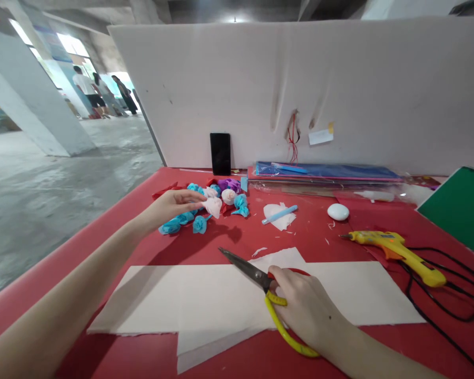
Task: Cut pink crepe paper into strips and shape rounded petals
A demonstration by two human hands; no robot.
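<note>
My left hand (177, 206) reaches over a pile of crepe paper flowers, its fingertips closed on a pale pink paper flower (213, 207). Blue paper flowers (199, 225), a cream one (228, 197) and purple paper (229, 185) lie around it. In my right hand (304, 302) is a pair of scissors (247, 267) with red and yellow handles, the blades pointing up and left. Below the scissors, long pale sheets of paper (351, 289) lie across the red table, with smaller sheets (211, 339) crossing them at an angle.
A yellow glue gun (395, 250) with a black cord lies at the right, below a white oval object (338, 212). A blue pen (279, 214) rests on white paper scraps. A phone (220, 154) leans against the white board (221, 79). Several people (87, 89) stand far left.
</note>
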